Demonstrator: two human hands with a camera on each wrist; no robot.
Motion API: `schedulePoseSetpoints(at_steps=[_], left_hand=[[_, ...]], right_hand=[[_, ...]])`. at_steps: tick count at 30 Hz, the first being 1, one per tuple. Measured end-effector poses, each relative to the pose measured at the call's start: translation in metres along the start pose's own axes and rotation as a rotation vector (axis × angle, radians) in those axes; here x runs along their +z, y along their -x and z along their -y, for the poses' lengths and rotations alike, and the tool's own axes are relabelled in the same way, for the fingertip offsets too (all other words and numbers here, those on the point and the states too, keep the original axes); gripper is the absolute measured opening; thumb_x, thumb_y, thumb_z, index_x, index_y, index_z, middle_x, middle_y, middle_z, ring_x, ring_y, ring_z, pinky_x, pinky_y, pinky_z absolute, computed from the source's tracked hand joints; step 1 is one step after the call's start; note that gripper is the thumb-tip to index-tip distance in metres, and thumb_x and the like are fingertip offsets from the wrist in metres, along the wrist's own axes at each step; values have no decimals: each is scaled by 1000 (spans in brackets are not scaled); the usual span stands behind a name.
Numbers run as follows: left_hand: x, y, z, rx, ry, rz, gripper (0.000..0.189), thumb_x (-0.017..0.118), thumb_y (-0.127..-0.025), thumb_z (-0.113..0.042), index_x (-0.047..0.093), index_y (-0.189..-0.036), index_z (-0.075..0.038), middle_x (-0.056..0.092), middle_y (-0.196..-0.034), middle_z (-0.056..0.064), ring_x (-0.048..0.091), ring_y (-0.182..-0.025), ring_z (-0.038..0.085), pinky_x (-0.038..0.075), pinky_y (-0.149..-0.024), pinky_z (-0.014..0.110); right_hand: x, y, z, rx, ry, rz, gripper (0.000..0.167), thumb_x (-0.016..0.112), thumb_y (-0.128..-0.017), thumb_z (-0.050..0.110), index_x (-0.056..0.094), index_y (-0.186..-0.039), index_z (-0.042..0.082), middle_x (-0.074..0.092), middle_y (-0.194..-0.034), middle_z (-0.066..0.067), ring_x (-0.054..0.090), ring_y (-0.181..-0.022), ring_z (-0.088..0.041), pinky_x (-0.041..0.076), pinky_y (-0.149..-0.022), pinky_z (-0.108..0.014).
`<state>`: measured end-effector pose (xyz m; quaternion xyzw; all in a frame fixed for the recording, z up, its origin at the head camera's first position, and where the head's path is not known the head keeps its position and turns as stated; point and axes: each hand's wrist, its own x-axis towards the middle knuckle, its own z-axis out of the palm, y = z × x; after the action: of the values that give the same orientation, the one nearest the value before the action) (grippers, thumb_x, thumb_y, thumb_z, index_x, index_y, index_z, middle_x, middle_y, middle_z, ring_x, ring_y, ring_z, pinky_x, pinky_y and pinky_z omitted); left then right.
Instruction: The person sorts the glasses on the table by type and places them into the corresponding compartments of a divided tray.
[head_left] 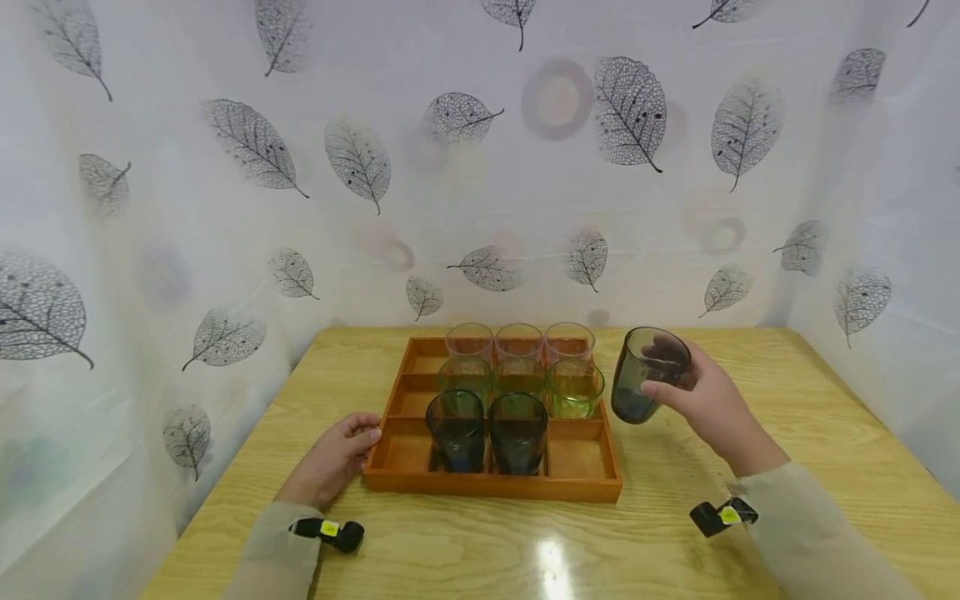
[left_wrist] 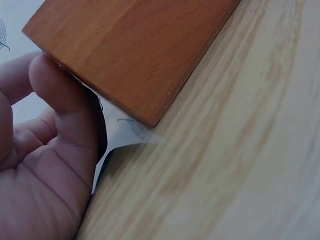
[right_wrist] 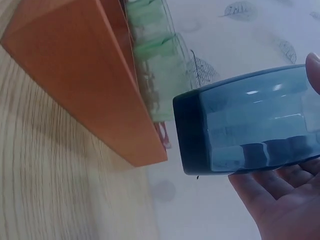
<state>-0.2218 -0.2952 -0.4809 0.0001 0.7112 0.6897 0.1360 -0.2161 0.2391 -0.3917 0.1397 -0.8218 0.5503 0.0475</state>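
My right hand (head_left: 723,408) grips a smoky blue-grey drinking glass (head_left: 633,387), thumb on the near side and fingers round the far side. The glass is held tilted above the table, just right of the wooden tray (head_left: 491,486); in the right wrist view its thick base (right_wrist: 192,132) points toward the tray. My left hand (head_left: 333,458) rests with bent fingers against the tray's left side near the front corner. In the left wrist view, the thumb (left_wrist: 62,87) lies at the outer wall. Two dark glasses (head_left: 456,429) stand in the tray's front row.
Three green glasses (head_left: 576,398) stand in the middle row and three pale pinkish clear glasses (head_left: 570,343) in the back row. Dividers (head_left: 416,418) split the tray. The light wooden table (head_left: 450,542) meets a leaf-patterned curtain (head_left: 480,183) behind and at the sides.
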Motion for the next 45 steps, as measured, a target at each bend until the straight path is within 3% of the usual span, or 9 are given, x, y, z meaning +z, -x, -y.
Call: schedulePoseSetpoints(at_steps=[9,17,24,35,45], left_hand=[[0,1,-1,1,7,3,33,55,-106,-14,43,-132,3,55,-104,6,51,-75,13,46,-65,24],[1,3,-3,-8,-4,-1,32,55,-106,-14,44,-131,3,55,-103,7,51,-74,14,47,-65,24],[1,2,-2,-5,-2,5,32,55,-106,-14,44,-131,2,54,-103,6,51,-74,14,46,-65,24],[4,1,-3,2,1,24,33,53,-107,-15,42,-132,3,53,-104,7,50,-74,14,47,-66,25],[1,2,-4,1,11,35,33,52,-107,-14,40,-132,4,52,-105,6,50,-76,14,46,-66,25]], right_hand=[[13,14,16,-73,-90,50,70,72,-96,12,35,-154,4,51,-144,-17,61,-115,-6,53,-89,-24],[31,22,16,-123,-141,96,68,71,-94,3,37,-152,3,52,-142,-18,61,-118,-12,53,-89,-26],[50,28,10,-105,-207,156,68,72,-93,2,38,-152,6,52,-141,-17,62,-117,-19,56,-87,-35],[71,32,-8,-11,-86,179,71,79,-91,19,41,-151,16,55,-138,-9,62,-117,-26,51,-94,-33],[81,31,-13,7,-46,192,76,79,-91,28,36,-154,21,53,-142,-6,57,-126,-28,42,-102,-56]])
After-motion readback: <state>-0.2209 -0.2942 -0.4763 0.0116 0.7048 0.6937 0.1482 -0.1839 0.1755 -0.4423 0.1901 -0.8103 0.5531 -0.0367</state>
